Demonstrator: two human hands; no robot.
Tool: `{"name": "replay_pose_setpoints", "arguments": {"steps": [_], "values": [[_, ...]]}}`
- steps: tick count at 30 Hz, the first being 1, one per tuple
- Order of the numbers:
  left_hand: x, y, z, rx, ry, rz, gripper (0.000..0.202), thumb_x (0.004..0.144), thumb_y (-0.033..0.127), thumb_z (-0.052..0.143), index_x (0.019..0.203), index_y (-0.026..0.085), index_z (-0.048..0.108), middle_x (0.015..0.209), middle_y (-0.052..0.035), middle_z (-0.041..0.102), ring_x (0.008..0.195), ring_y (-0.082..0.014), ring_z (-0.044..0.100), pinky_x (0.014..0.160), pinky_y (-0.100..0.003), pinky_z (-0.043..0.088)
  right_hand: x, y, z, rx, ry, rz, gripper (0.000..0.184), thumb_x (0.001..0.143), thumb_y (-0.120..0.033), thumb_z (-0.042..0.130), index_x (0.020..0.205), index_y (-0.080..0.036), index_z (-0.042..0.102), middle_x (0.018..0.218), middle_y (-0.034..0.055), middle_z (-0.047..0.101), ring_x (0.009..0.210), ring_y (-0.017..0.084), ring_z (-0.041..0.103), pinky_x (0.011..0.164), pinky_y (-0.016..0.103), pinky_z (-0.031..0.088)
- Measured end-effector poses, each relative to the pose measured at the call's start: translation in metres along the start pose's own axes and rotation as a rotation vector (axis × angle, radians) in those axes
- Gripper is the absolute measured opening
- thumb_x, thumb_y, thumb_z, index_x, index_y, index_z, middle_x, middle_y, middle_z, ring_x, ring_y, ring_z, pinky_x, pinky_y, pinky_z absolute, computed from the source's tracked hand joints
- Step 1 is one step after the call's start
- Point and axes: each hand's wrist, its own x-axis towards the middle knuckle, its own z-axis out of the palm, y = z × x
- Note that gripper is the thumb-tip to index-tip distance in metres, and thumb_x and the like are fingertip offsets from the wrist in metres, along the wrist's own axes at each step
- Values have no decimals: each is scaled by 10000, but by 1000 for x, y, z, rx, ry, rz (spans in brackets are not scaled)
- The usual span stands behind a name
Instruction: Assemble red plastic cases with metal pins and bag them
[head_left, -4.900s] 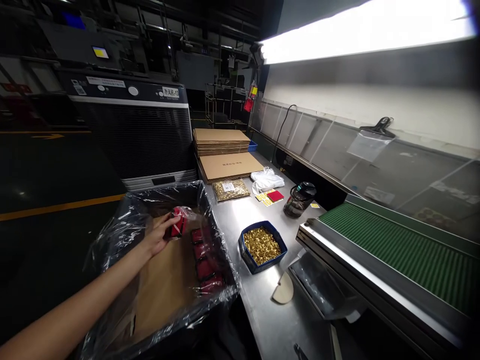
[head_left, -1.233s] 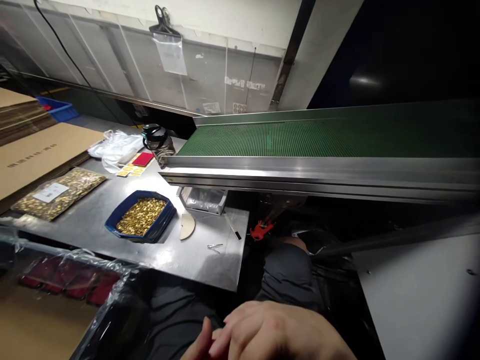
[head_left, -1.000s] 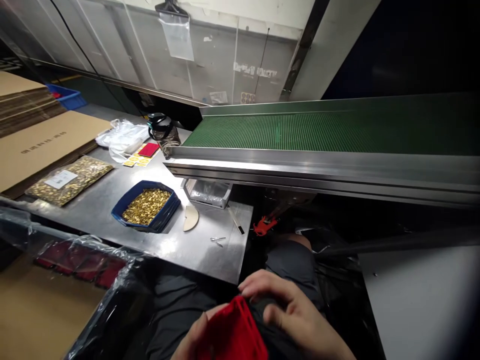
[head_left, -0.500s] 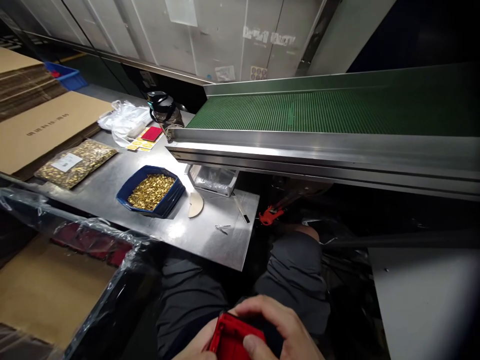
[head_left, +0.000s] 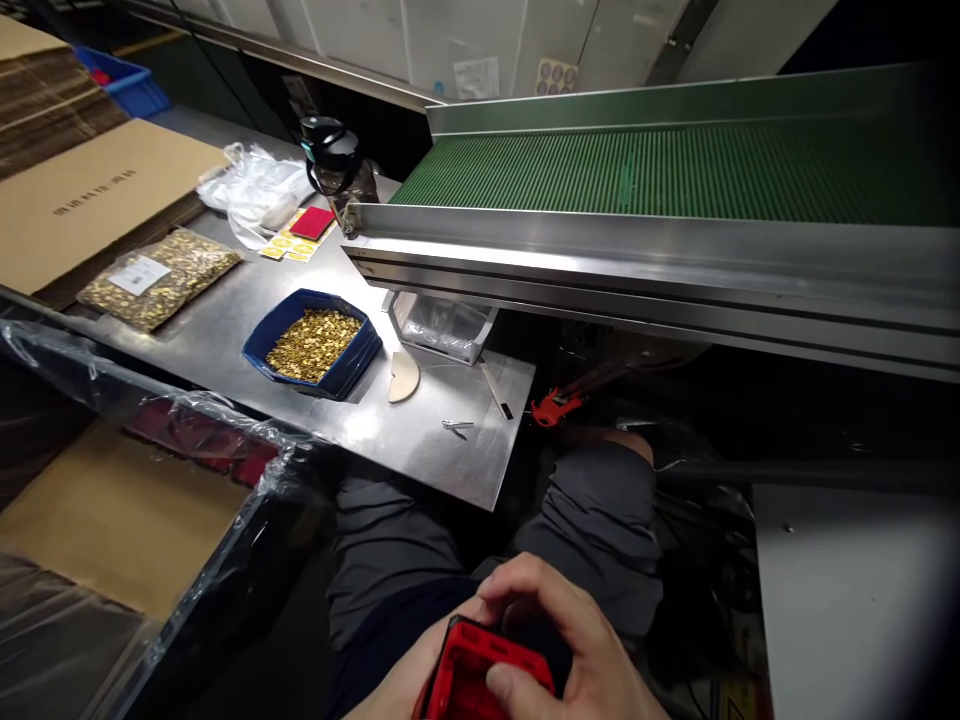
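At the bottom of the view, over my lap, is a hollow red plastic housing (head_left: 466,678) with a black edge and small slots along its rim. My left hand (head_left: 411,662) is closed round its left side, most of the fingers hidden beneath it. The fingers of my right hand (head_left: 581,635) curl over its far and right side, and the thumb presses into the open inside. On the metal table (head_left: 420,450) beyond my knees stands a blue bin (head_left: 352,375) holding many small brass-coloured parts (head_left: 313,343).
A conveyor with a green ribbed belt (head_left: 540,170) runs along the back right. Nearby lie a bag of brass parts (head_left: 161,278), a half-round tan disc (head_left: 405,377), a grey tray (head_left: 442,325) and a drink bottle (head_left: 341,170). A plastic-lined box (head_left: 112,510) stands at left.
The view has tipped down, so the table and conveyor sit higher in the picture. Both hands still hold the red housing, which shows slightly higher, with its slotted rim more exposed.
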Motion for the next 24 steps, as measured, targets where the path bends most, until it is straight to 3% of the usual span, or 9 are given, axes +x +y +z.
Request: {"name": "replay_pose_setpoints", "arguments": {"steps": [3,5,8,14,19,24], "values": [[3,0,0,18,-7,13,394,948,372,641,1284,173,588,1320,-111,606,1135,-276,626,950,-501,553,-2,9,6,41,111,-119,415,700,-74,691,1036,-309,624,919,-50,660,817,131,615,777,208,501],[4,0,0,29,-10,21,400,944,372,646,1288,174,588,1325,-110,605,1146,-279,622,968,-512,542,-2,12,7,69,148,-151,398,732,-108,701,1068,-308,623,936,-43,659,811,130,610,762,206,503],[4,0,0,38,-4,27,403,944,377,644,1289,176,589,1333,-110,603,1156,-283,618,977,-518,535,-3,13,8,83,121,-155,447,770,-106,692,1150,-334,634,985,-39,689,878,139,649,817,212,512],[1,-2,2,39,18,33,407,949,383,637,1295,175,583,1329,-112,601,1141,-280,624,954,-504,552,-4,14,11,42,246,-141,270,782,-149,724,996,-296,649,862,-39,647,741,131,584,705,218,488],[2,-2,3,37,36,38,426,952,398,630,1311,177,573,1340,-118,596,1148,-283,622,958,-509,550,-4,9,11,112,182,-149,349,810,-166,711,1116,-327,660,933,-35,686,842,145,648,777,227,516],[4,-1,4,40,38,24,400,949,380,638,1287,172,586,1315,-111,608,1127,-274,630,943,-496,558,-5,12,10,2,243,-151,296,780,-148,732,1021,-313,686,848,-42,632,776,135,605,724,229,486]]}}
